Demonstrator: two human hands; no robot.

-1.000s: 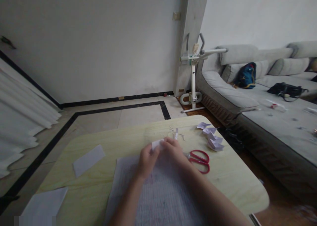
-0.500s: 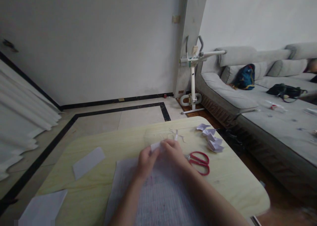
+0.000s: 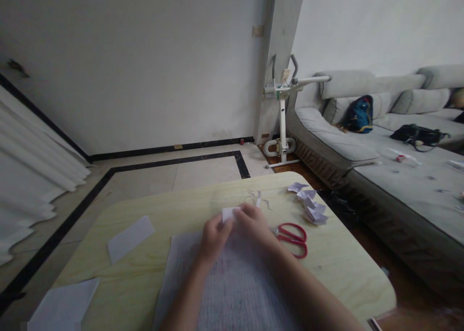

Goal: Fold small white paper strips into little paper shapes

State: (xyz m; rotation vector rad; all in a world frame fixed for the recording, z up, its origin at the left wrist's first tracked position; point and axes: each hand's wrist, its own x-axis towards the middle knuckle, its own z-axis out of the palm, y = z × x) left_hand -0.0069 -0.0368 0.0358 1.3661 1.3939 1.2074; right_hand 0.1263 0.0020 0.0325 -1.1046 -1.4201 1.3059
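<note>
A small folded piece of white paper [image 3: 229, 214] is pinched between both my hands, above the far edge of a large written sheet [image 3: 232, 287]. My left hand [image 3: 213, 234] grips its left side with thumb and fingers. On its right side, my right hand [image 3: 253, 221] is closed over it, hiding part of the paper. Red-handled scissors [image 3: 294, 239] lie just right of my right wrist, their blades partly hidden by it. Beyond my hands are thin paper scraps [image 3: 258, 199].
Several folded paper shapes [image 3: 312, 208] sit in a row along the right edge of the wooden table [image 3: 348, 268]. To the left lie a white paper rectangle [image 3: 130, 239] and more white paper [image 3: 65, 304]. A grey sofa [image 3: 406, 186] stands right of the table.
The piece of paper has turned slightly and shows more of its flat face between my fingers. Both hands stay in nearly the same place.
</note>
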